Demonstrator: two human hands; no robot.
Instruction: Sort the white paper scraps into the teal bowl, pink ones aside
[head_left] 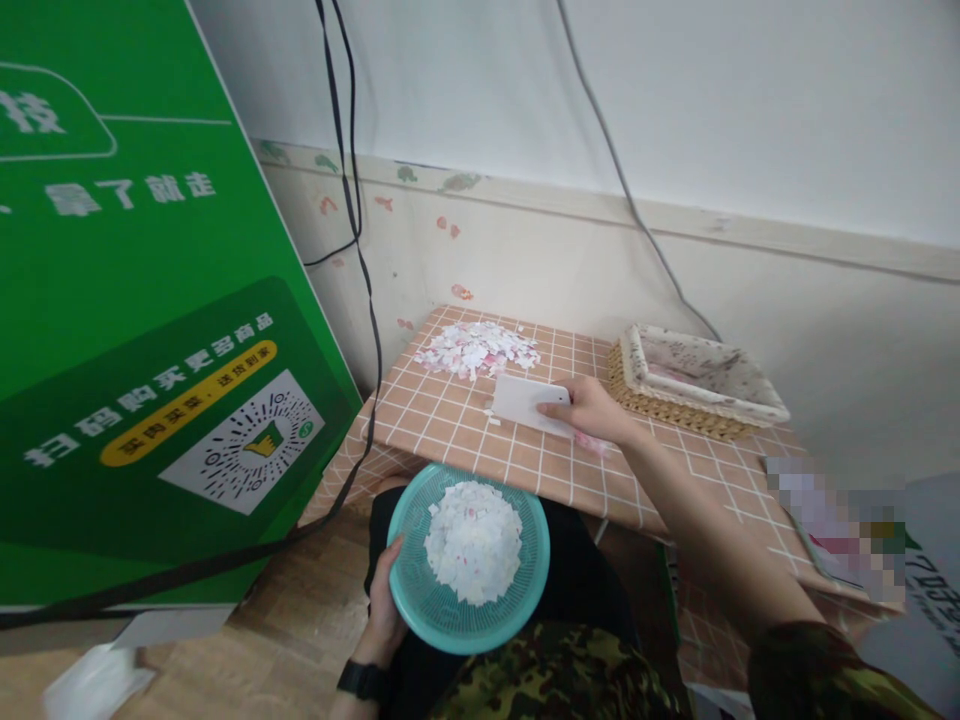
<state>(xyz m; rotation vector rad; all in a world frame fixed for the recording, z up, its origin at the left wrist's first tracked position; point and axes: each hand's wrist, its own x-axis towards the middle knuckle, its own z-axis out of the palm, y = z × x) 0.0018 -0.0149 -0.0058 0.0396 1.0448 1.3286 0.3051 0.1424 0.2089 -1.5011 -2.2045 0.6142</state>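
Note:
My left hand [386,598] grips the left rim of a teal plastic colander [470,632], thumb over the edge. The colander rests over my lap below the table edge and holds a heap of small white paper scraps [474,540], a few tinged pink. Over the tabletop, my right hand [583,408] pinches the right end of a flat white scraper-like card [525,400] with a small hole near its corner. Beyond the card's left end lies a second pile of torn paper pieces [480,348]. A few scraps sit by the card's lower left edge.
The table [420,410] wears a brown-and-white checked cloth. A cloth-lined wicker basket [697,385] stands at its back right. On the left rises a large green printed panel [150,300], with a black cord [373,350] hanging before it. A white wall [487,100] runs behind.

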